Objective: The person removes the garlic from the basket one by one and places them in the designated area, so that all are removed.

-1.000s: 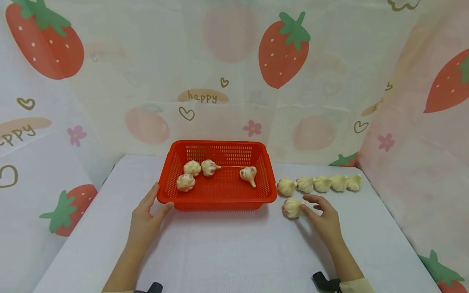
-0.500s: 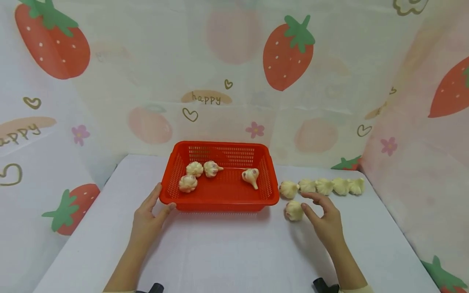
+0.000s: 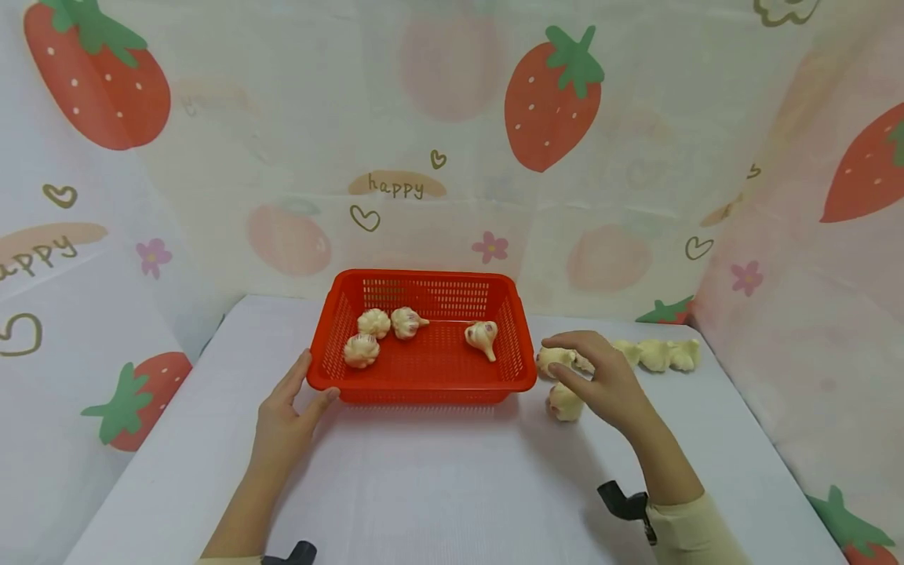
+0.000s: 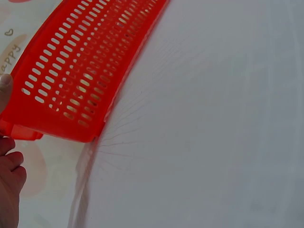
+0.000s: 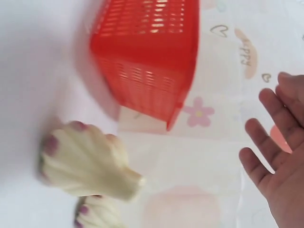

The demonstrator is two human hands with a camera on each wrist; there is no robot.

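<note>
At the front left corner of the red plastic basket (image 3: 424,386), my left hand (image 3: 278,424) grips the rim, thumb in front and fingers along the side. In the left wrist view, its thumb (image 4: 5,85) lies against the basket wall. Inside the basket are three garlic bulbs (image 3: 361,351) at the left and one garlic bulb (image 3: 482,337) at the right. My right hand (image 3: 613,384) is raised over the table with fingers spread and nothing held. Just below its thumb sits a loose garlic bulb (image 3: 564,402), standing in front of the row.
A row of several garlic bulbs (image 3: 654,355) runs along the table right of the basket, partly hidden by my right hand. The white table (image 3: 424,486) is backed and flanked by a strawberry-print cloth (image 3: 424,94).
My right hand has let go of the front garlic bulb and moved up and left above it. The bulb stays on the table. My left hand keeps its grip on the basket.
</note>
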